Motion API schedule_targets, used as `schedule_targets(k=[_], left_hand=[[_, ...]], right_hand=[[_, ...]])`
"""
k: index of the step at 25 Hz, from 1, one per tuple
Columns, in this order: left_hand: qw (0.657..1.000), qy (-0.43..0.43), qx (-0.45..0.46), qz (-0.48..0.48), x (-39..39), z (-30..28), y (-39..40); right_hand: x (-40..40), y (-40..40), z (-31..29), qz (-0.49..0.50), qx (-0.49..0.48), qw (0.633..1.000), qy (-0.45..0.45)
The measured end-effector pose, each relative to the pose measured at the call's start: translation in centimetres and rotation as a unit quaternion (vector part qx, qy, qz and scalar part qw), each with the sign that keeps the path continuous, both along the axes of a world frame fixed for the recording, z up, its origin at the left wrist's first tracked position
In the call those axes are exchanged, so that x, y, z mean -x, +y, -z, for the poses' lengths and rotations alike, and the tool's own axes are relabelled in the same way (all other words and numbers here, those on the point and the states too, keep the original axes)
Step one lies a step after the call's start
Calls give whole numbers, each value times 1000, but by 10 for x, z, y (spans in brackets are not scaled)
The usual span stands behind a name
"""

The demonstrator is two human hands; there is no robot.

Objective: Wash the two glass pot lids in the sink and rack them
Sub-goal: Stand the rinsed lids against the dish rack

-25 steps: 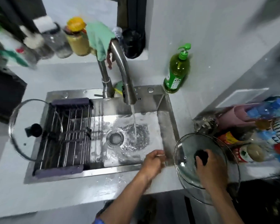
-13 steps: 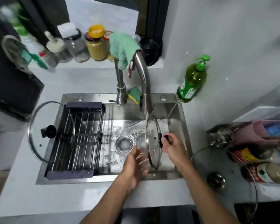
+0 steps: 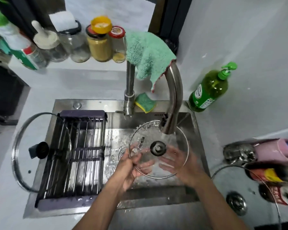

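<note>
A glass pot lid (image 3: pixel 158 148) with a black knob lies nearly flat, knob up, in the sink (image 3: pixel 156 195) under the running faucet (image 3: pixel 173 97). My left hand (image 3: pixel 130 168) grips its left rim, fingers curled around the edge. My right hand (image 3: pixel 181 165) is under the lid's right side, its fingers showing spread through the wet glass. A second glass lid (image 3: pixel 38 151) leans on the left end of the dark drying rack (image 3: pixel 80 156), partly over the counter.
A third, larger lid rim (image 3: pixel 231 167) and a metal strainer (image 3: pixel 236 203) sit on the right counter beside cans and bottles. Green dish soap (image 3: pixel 208 92), a sponge (image 3: pixel 145 102), a green cloth (image 3: pixel 146 52) on the faucet and jars (image 3: pixel 98 45) line the back.
The lid stood on edge with my right hand on its knob. Now it lies flat, knob up, under the stream; my right hand is beneath it and my left holds the rim.
</note>
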State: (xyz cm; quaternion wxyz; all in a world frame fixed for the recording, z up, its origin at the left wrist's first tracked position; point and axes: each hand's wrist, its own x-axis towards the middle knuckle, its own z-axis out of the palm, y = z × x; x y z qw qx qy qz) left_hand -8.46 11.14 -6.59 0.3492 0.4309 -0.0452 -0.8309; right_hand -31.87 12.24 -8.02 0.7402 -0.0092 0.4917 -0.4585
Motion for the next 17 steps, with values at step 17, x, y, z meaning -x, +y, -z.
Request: schedule_targets(k=[17], left_hand=[[985, -102, 62, -121, 14, -28, -11]], right_hand=[[-23, -48, -45, -119, -30, 991, 52]])
